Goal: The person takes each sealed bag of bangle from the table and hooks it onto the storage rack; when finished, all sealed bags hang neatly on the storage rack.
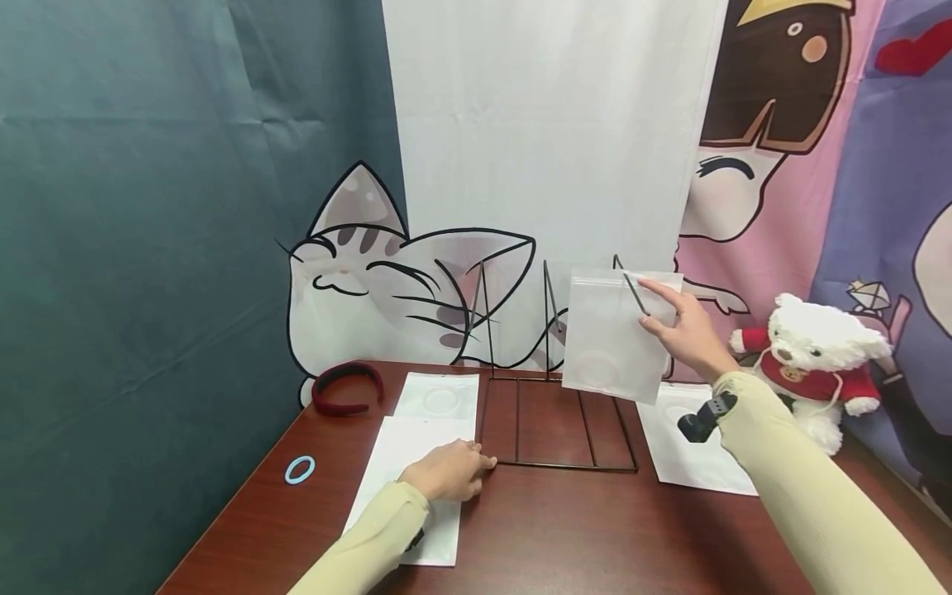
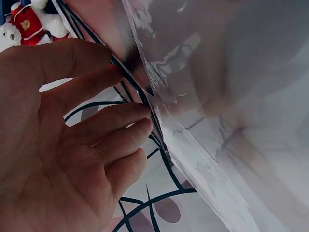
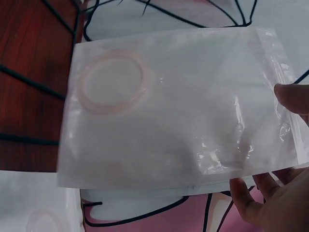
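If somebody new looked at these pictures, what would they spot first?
Probably the fluffy white bear in red at the right of the table. The big smiling cartoon cat on the backdrop, left of middle, stands out too. Just right of the middle, the right hand holds a cloudy pouch at the black wire rack.

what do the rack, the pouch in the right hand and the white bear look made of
Rack: probably metal, dark finish, given its slim, straight build. Pouch: likely thin plastic, shiny, translucent; a ring shows through. White bear: apparently plush fabric, matte, fuzzy.
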A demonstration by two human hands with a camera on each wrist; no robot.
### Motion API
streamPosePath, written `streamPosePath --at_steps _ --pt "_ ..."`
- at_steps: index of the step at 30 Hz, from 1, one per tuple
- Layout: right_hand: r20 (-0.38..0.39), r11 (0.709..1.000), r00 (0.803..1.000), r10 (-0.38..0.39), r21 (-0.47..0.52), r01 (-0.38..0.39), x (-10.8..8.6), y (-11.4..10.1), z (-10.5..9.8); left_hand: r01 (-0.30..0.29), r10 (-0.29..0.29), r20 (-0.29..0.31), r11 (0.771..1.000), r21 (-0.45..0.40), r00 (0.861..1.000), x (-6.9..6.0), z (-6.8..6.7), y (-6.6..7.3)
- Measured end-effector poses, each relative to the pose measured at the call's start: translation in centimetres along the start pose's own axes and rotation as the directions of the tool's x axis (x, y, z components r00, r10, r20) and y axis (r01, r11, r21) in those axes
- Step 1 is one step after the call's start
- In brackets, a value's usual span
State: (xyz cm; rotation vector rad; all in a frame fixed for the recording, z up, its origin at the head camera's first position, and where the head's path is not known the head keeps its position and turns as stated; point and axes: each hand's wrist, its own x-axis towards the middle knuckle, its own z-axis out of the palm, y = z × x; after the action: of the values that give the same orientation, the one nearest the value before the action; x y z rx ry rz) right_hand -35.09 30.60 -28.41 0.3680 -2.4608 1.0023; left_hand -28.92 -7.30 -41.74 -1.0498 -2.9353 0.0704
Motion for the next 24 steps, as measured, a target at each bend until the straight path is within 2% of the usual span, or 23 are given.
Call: streamPosePath --at_steps 6,12,16,21,24 --pt "-0.001 0.996 1.0 0.006 -0.094 -0.006 1.1 0.3 0.8 -0.003 0.003 -0.012 1.0 0.013 1.0 0.1 0.0 0.0" --pt "-0.005 0.993 0.999 0.039 -0.111 -0.039 1.2 1.1 1.1 -0.006 0.006 -0.014 1.0 0.012 1.0 0.1 -0.2 0.1" --pt "0.025 0.992 0.998 0.054 -0.117 -0.051 0.6 2.5 1.1 -0.008 0.008 -0.021 1.0 0.016 1.0 0.1 -0.3 0.1" --pt "0.063 0.985 0.996 0.063 -0.167 -0.052 -1.3 5.4 1.7 -0.003 0.004 -0.028 1.0 0.02 1.0 0.1 0.0 0.1" --pt "0.095 0.975 0.989 0.11 -0.204 -0.088 -2.4 7.2 2.2 -0.007 0.008 -0.04 1.0 0.029 0.999 0.0 0.1 0.0"
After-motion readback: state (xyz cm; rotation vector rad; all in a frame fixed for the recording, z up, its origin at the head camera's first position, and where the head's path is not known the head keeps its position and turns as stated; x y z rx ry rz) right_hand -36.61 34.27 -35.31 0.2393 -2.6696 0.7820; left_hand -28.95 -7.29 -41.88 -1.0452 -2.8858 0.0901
